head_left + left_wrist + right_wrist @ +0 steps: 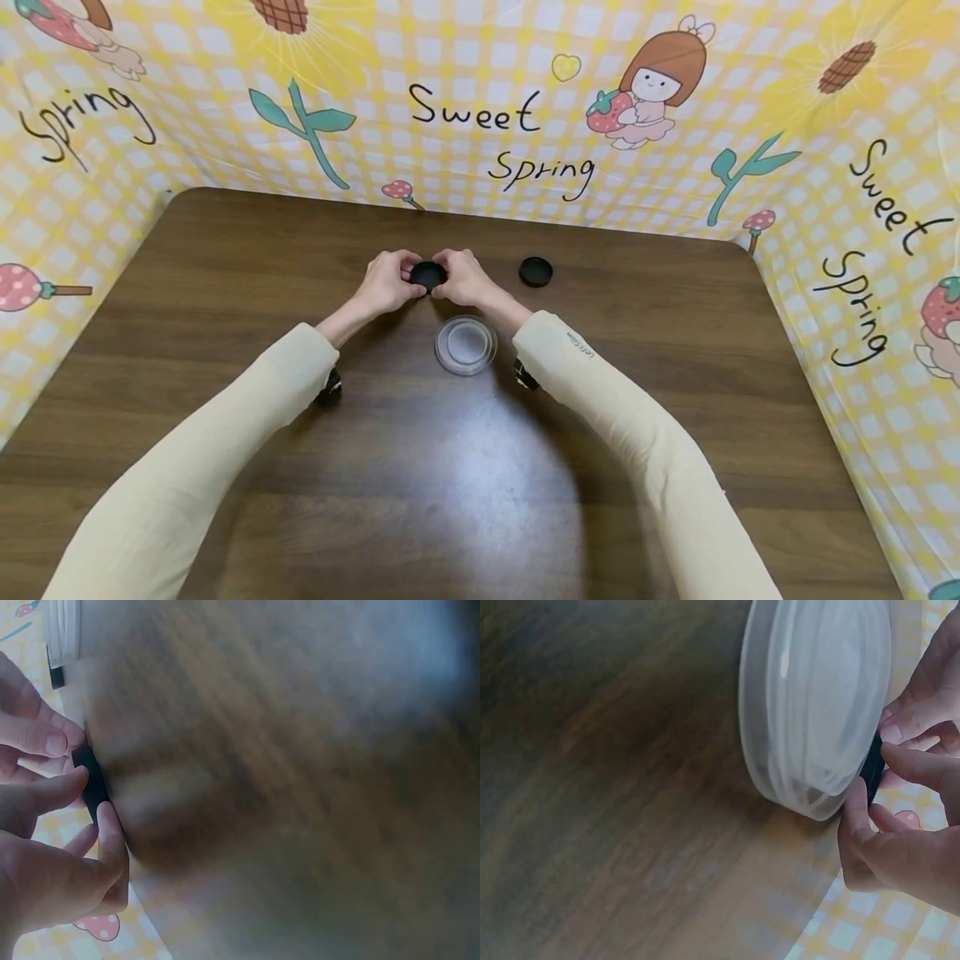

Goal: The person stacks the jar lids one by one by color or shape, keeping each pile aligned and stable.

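Both hands meet at a small, round, black lid-like disc (428,276) near the far side of the table. My left hand (389,282) pinches its left edge between thumb and fingers; my right hand (460,278) grips the opposite edge. From the left wrist, the black disc (91,784) appears edge-on, a thin band close over the tabletop. On the near side of the hands sits a stack of clear, round plastic containers or lids (466,345), smaller rings nested within larger ones. A second black round piece (536,272), shallow with a raised rim, lies right of the right hand.
The brown wooden table (420,467) has a patterned yellow checked cloth (480,75) rising behind it and along both sides. Cream sleeves (247,400) cover the forearms, and a dark wrist device (330,387) shows below the left cuff.
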